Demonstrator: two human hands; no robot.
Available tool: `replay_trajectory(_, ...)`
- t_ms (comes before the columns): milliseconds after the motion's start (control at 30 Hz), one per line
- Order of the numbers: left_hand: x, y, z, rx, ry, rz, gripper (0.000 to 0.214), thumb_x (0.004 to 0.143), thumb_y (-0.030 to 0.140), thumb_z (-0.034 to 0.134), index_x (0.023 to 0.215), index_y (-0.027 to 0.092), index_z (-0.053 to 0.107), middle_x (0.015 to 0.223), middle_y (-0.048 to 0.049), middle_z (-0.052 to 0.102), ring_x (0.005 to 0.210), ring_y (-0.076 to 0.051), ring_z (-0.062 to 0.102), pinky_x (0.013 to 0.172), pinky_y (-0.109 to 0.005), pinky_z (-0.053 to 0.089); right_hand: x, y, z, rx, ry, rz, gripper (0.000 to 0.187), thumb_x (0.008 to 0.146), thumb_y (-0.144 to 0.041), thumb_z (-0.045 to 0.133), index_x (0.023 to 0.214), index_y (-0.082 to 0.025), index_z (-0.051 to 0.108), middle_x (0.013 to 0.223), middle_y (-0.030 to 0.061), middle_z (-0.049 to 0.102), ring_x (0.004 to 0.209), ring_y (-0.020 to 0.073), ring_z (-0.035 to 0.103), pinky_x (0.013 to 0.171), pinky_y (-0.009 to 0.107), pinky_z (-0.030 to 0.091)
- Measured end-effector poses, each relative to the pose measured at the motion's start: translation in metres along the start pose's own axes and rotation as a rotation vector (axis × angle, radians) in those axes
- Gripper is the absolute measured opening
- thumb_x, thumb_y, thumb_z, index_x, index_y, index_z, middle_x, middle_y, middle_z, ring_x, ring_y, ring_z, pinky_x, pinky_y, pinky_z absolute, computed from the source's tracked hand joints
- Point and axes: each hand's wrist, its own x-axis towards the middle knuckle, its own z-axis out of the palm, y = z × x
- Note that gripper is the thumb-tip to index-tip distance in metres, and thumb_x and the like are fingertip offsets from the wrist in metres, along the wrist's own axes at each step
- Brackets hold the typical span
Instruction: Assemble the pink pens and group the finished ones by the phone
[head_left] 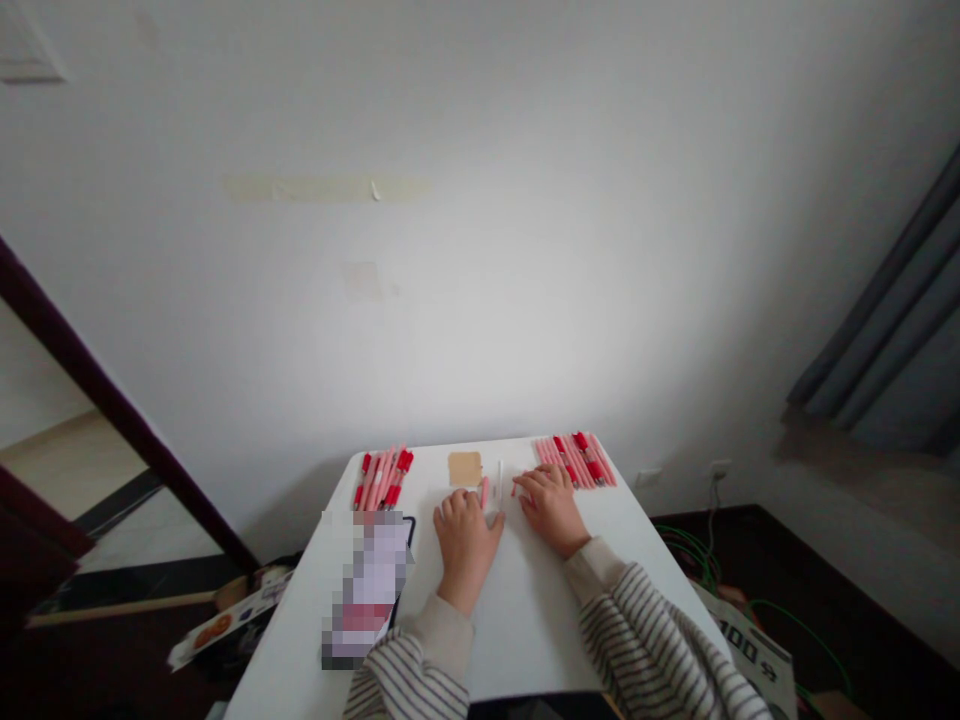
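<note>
My left hand (465,538) rests on the white table (525,640), palm down with thumb and fingers apart. Just beyond it lies a short pink pen barrel (485,490), close to the fingertips. A thin white stick, possibly a pen refill (501,480), lies between my hands. My right hand (553,508) is palm down too, its fingers reaching left and a little bent. At its fingertips is a small red-pink piece (514,490), too small to make out. Whatever lies under either palm is hidden.
Pink and red pens lie in a left group (382,478) and a right row (576,460). A tan square (465,469) lies at the back middle. A phone (371,590), blurred, lies left. The wall (487,330) stands behind the table; green cables (694,550) lie right.
</note>
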Motion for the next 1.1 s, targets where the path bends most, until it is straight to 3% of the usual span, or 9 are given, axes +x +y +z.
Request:
replay_trajectory(500,0.0,0.002,-0.004,-0.016,-0.019,-0.014,0.034,0.077,0.046,0.06,0.097,0.018,0.063,0.106,-0.009,0.059,0.101,-0.024,0.051,0.09,-0.038,0.036,0.002,0.0,-0.003,0.027,0.02,-0.027,0.021,0.088,-0.02,0.057,0.1,-0.03,0.071,0.097,0.0027,0.071,0.104,0.0232,0.05,0.101,0.047,0.03)
replay_trajectory(733,0.001,0.011,-0.007,-0.108,0.058,-0.002,0.042,0.08,0.038,0.061,0.119,0.023,0.056,0.117,-0.0085,0.057,0.111,-0.025,0.047,0.099,-0.043,0.033,0.001,0.011,0.004,0.085,0.156,0.052,0.03,0.093,-0.022,0.046,0.113,-0.025,0.067,0.096,0.0073,0.066,0.098,0.0237,0.051,0.089,0.041,0.041)
replay_trajectory(867,0.006,0.017,0.0,-0.165,0.065,0.075,0.03,0.081,0.035,0.06,0.11,0.026,0.063,0.119,-0.0071,0.056,0.116,-0.025,0.043,0.105,-0.048,0.029,0.001,0.02,0.009,0.14,0.221,0.088,0.034,0.094,-0.02,0.04,0.116,-0.022,0.066,0.094,0.0087,0.064,0.091,0.0224,0.05,0.086,0.04,0.044)
replay_trajectory(1100,0.017,0.025,0.019,-0.213,0.091,0.101,0.015,0.078,0.033,0.065,0.09,0.028,0.069,0.119,-0.0046,0.056,0.117,-0.026,0.043,0.11,-0.059,0.019,0.001,0.029,0.014,0.209,0.257,0.117,0.025,0.09,-0.023,0.051,0.11,-0.02,0.067,0.09,0.0077,0.067,0.094,0.0225,0.054,0.088,0.038,0.044)
